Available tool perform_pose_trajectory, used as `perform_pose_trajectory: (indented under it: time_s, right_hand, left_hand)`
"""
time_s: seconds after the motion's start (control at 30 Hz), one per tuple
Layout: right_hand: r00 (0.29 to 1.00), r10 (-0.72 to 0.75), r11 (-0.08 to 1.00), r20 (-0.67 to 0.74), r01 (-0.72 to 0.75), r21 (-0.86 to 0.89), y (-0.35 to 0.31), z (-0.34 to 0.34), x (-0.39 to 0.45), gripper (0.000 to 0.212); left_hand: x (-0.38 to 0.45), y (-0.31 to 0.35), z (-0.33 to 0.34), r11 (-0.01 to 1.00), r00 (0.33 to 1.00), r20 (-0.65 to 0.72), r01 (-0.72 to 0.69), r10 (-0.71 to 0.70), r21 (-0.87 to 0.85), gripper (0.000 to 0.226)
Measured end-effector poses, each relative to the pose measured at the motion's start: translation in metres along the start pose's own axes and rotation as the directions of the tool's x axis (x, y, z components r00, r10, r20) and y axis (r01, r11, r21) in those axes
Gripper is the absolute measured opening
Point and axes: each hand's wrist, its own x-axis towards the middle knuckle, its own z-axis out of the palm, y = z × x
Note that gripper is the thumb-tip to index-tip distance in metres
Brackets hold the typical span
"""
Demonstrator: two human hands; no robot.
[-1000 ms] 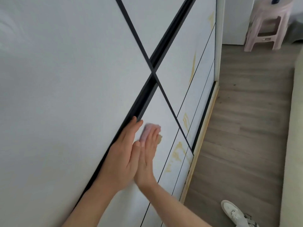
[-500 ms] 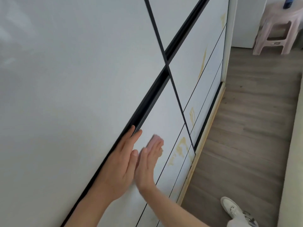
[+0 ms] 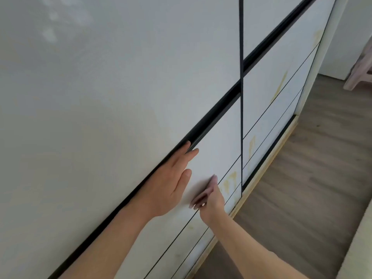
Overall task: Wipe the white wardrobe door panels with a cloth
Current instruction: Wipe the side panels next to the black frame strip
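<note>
Cloth (image 3: pixel 203 193) blurred (fingers hidden).

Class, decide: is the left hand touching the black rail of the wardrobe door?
Touching. The head view shows the left hand lying flat, its upper fingertips overlapping the black rail with no gap.

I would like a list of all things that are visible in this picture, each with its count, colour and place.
wardrobe door panels: several, white, filling the left and middle of the view
black strip: one, black, running slantwise across the doors, with thin dark lines between the lower panels
yellow stains: several patches, yellowish, on the lower panels to the right of the hands
cloth: one, pinkish, blurred, against a lower panel
floor: one, grey-brown wood look, on the right
stool: one, pale pink, only partly seen at the far right edge
left hand: one, flat on the panel just below the black strip
right hand: one, holds the cloth to the panel
</note>
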Motion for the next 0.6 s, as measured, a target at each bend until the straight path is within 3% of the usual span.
perform_pose_trajectory:
  time_s: [0.03, 0.17, 0.3, 0.4, 0.47, 0.53, 0.6]
  right_hand:
    - [1.0, 0.015, 0.996, 0.016, -0.013, -0.091, -0.01, -0.013, -0.019, 0.075]
    - [0.941, 0.158, 0.987, 0.3, -0.147, -0.059, -0.038, -0.049, -0.061, 0.049]
    - [0.825, 0.273, 0.961, 0.495, -0.209, -0.182, -0.071, -0.055, -0.083, 0.044]
    - [0.762, 0.324, 0.933, 0.561, -0.157, -0.325, -0.097, -0.038, -0.091, 0.04]
    - [0.717, 0.391, 0.893, 0.578, -0.144, -0.425, -0.116, -0.026, -0.09, 0.038]
    - [0.658, 0.46, 0.834, 0.596, -0.091, -0.544, -0.132, -0.014, -0.082, 0.037]
    - [0.614, 0.504, 0.78, 0.608, -0.02, -0.626, -0.142, -0.001, -0.079, 0.037]
  left_hand:
    - [-0.001, 0.0, -0.001, 1.0, 1.0, -0.002, 0.008, -0.008, 0.026, 0.057]
    - [-0.006, 0.003, -0.001, 0.988, 0.999, -0.052, 0.006, 0.002, 0.154, 0.058]
    - [-0.012, 0.016, 0.001, 0.969, 0.986, -0.166, 0.052, -0.012, 0.241, 0.056]
    - [-0.026, 0.028, 0.009, 0.985, 0.952, -0.252, 0.173, -0.171, -0.014, 0.057]
    - [-0.037, 0.041, 0.021, 0.927, 0.857, -0.372, 0.277, -0.358, -0.253, 0.052]
    - [-0.043, 0.056, 0.031, 0.84, 0.683, -0.51, 0.311, -0.523, -0.444, 0.045]
    - [-0.044, 0.076, 0.036, 0.76, 0.533, -0.556, 0.316, -0.638, -0.568, 0.041]
